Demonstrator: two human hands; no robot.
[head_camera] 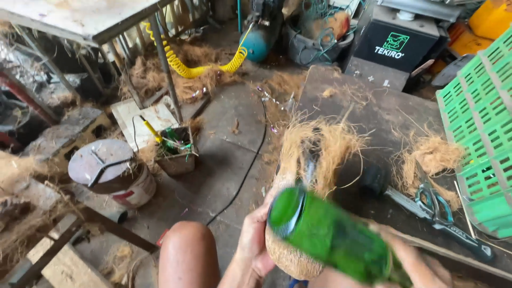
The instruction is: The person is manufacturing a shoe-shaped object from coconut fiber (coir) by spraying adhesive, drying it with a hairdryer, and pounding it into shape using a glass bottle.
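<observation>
My left hand [255, 240] cups a brown fibrous coconut husk [298, 176] from the left, near the bottom middle of the head view. My right hand [410, 261] grips a green glass bottle [333, 234], which lies tilted with its base toward the camera, right over the husk and blurred by motion. Loose tan fibres stick up from the top of the husk. My bare knee [188, 253] shows just left of the hands.
A dark workboard [368, 106] carries loose fibre tufts [429, 157], scissors [434, 205] and a black-handled tool [376, 178]. A green plastic crate [480, 122] stands at right. A lidded paint bucket [114, 173], small pot [176, 152], black cable [250, 160] and yellow coiled hose [197, 66] lie on the floor.
</observation>
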